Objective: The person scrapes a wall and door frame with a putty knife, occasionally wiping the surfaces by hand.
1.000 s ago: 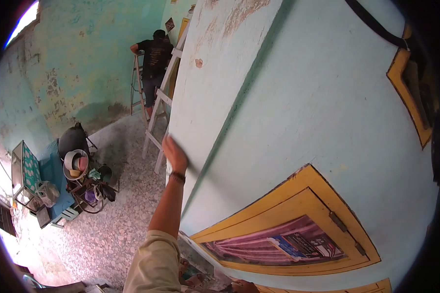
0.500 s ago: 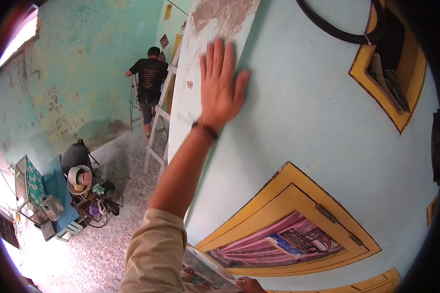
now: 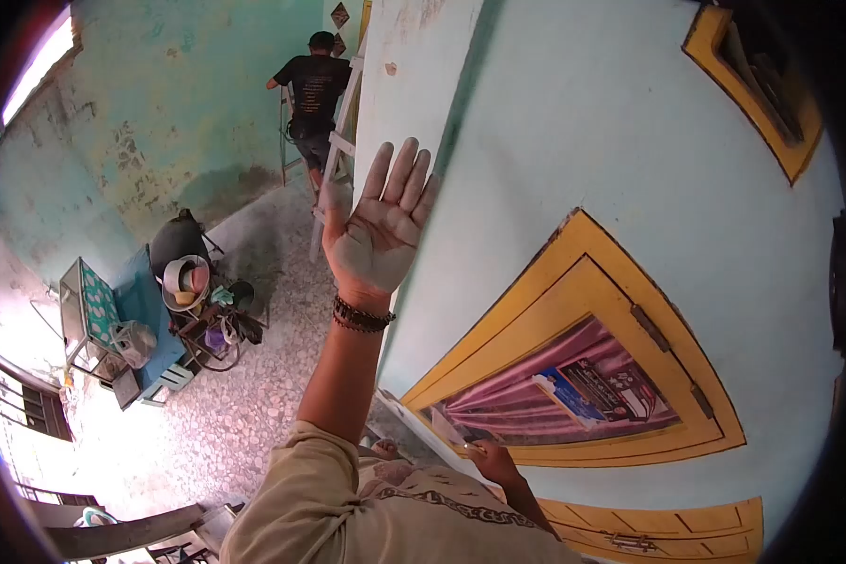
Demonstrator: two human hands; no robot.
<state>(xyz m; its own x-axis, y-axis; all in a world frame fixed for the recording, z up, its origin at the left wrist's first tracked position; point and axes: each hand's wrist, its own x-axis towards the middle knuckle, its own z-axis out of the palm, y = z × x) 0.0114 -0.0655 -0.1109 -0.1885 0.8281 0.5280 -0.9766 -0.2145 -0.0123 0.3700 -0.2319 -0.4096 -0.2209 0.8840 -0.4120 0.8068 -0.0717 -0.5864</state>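
Note:
My left hand [image 3: 381, 226] is raised in front of a pale wall column [image 3: 414, 85], its palm turned toward me and its fingers stretched out. Grey-white dust coats the palm and fingers, and a dark beaded bracelet [image 3: 362, 317] circles the wrist. Nothing is in this hand. Lower down, close to my body, my right hand [image 3: 492, 462] is closed around the handle of what looks like a scraper [image 3: 449, 430], its pale flat blade pointing up and left. Beside it is a yellow-framed window [image 3: 573, 385] with a pink curtain behind the glass.
A person [image 3: 315, 89] in a dark shirt stands at a ladder [image 3: 340, 141] by the green wall. Below left, a bowl of items [image 3: 186, 282], a blue table [image 3: 146, 310] and a glass-sided case [image 3: 89, 310] crowd the speckled floor [image 3: 254, 385]. A yellow-framed opening [image 3: 761, 94] is upper right.
My left hand has come off the column and turned over, from back showing to palm showing. The view has tilted down, bringing more of my shirt and right hand into sight.

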